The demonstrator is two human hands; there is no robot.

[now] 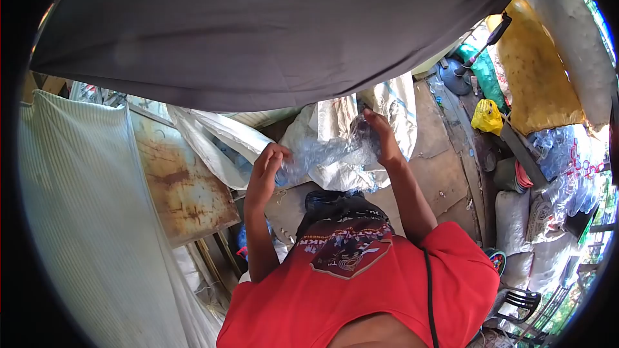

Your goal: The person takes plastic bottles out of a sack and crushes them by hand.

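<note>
Dark cloth (pixel 277 32): nearest the camera, spanning the top. Right hand (pixel 382 134): apparently clamped on clear plastic (pixel 322 153), fingers partly hidden. Left hand (pixel 263 164): fingers curled at the plastic's other end; cannot tell whether gripping. Clear plastic: crumpled, blurred, between the hands, before a pale sack (pixel 401 113). Step, as judged: two-handed handling of the plastic; the next move calls for a sure hold at both ends. Outward: rusty panel (pixel 180 180), left; yellow bag (pixel 487 116), right.
</note>
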